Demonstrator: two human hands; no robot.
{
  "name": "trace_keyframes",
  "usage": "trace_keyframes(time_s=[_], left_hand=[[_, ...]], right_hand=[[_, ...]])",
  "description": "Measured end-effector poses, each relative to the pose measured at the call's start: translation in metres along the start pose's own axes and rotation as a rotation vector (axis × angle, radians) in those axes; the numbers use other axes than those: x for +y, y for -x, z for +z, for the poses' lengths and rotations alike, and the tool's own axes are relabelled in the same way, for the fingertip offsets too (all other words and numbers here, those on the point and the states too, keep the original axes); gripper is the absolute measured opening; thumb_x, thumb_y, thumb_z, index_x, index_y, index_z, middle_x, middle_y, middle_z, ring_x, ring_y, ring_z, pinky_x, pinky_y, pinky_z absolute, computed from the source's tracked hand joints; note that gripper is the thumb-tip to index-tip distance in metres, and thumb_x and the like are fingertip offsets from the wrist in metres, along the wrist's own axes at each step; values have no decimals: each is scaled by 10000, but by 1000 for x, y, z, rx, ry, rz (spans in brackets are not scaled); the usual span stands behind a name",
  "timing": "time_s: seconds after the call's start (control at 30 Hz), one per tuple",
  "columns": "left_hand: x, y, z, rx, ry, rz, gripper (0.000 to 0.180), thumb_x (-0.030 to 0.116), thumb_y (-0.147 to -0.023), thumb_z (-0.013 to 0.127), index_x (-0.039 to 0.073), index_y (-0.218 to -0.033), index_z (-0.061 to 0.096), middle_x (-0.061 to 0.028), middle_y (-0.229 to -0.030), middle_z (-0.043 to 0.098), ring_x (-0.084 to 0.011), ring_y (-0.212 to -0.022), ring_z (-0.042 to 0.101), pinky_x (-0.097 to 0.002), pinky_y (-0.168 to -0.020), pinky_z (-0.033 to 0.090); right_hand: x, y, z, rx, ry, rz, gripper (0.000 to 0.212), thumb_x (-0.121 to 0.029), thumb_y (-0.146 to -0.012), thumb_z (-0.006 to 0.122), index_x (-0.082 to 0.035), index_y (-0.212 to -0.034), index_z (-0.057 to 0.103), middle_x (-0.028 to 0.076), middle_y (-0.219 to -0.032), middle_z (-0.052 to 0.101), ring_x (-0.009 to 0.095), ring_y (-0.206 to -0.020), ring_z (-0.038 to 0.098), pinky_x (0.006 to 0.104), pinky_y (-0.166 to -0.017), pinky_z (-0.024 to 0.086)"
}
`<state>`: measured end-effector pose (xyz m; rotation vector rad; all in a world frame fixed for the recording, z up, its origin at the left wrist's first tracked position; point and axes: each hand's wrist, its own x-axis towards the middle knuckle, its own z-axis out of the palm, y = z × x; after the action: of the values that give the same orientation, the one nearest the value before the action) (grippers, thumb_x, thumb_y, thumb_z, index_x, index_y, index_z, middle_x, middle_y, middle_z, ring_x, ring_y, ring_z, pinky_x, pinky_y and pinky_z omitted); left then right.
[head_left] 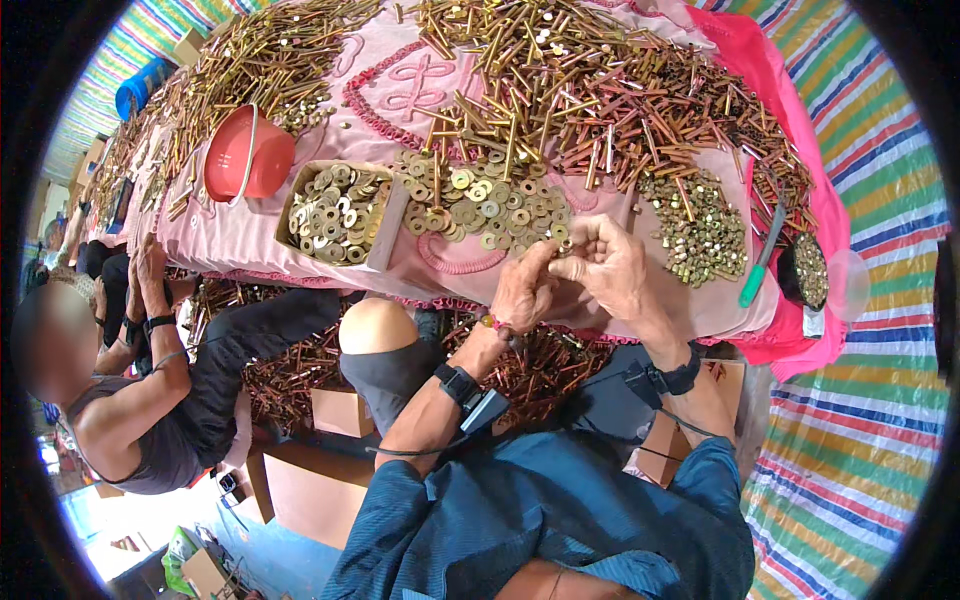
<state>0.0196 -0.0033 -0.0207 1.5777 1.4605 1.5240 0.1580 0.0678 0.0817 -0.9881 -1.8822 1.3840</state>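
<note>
Over the near edge of the pink-covered table, my left hand [523, 288] and my right hand [608, 268] meet, fingers closed. Between the fingertips of my right hand shows a small brass-coloured nut [565, 245]. My left hand's fingers are curled against it, and what they hold is mostly hidden. Just beyond my hands lies a spread of flat brass-coloured washers [500, 208]. Right of my right hand is a heap of small nuts [700, 235]. Long bolts or threaded rods [640, 110] are piled at the back of the table.
A box of washers [383, 245] and a red bucket [225, 160] stand to the left. At the right lie a green-handled tool [752, 287] and a black scoop-like container of nuts [790, 278]. Another person [130, 410] sits at the left. Cardboard boxes [320, 490] stand below the table.
</note>
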Motion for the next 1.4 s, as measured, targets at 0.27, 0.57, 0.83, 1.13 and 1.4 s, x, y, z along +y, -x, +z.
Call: trace_keyframes(time_s=[0.27, 0.57, 0.83, 1.13, 1.4], left_hand=[[8, -4, 1, 51, -70, 73, 360, -49, -883, 512, 40, -1225, 585, -107, -747, 613, -226, -631, 638, -342, -584, 509], [-4, 4, 2, -8, 55, -68, 448, -71, -796, 568, 46, -1228, 581, -164, -822, 616, -313, -646, 600, -372, -587, 475], [9, -1, -6, 25, -113, 51, 249, 56, -902, 639, 33, -1149, 619, -166, -853, 644, -348, -717, 641, -415, -627, 496], [8, 8, -16, -275, -80, -46, 498, 390, -1073, 362, 49, -992, 715, -140, -745, 675, -314, -663, 673, -409, -630, 528], [10, 2, -19, -292, -43, -169, 426, 366, -1052, 438, 45, -1031, 717, -162, -724, 658, -319, -661, 668, -408, -621, 517]], right_hand=[[6, -8, -8, 3, 191, -306, 213, -110, -799, 825, 2, -927, 696, 74, -847, 671, 147, -777, 639, 298, -660, 514], [6, -8, -11, -47, 349, -367, 230, -94, -794, 809, 0, -962, 683, 111, -871, 654, 207, -788, 659, 343, -679, 530], [-4, -15, -12, -111, 286, -287, 249, -219, -808, 827, -16, -861, 692, 89, -704, 625, 204, -646, 604, 339, -623, 489], [17, -96, 0, 91, 485, -162, 275, -265, -906, 698, -6, -995, 721, 212, -870, 724, 357, -808, 715, 407, -695, 550], [46, -141, 18, 77, 617, -245, 318, -259, -912, 645, 3, -733, 620, 253, -670, 611, 433, -654, 637, 489, -595, 486]])
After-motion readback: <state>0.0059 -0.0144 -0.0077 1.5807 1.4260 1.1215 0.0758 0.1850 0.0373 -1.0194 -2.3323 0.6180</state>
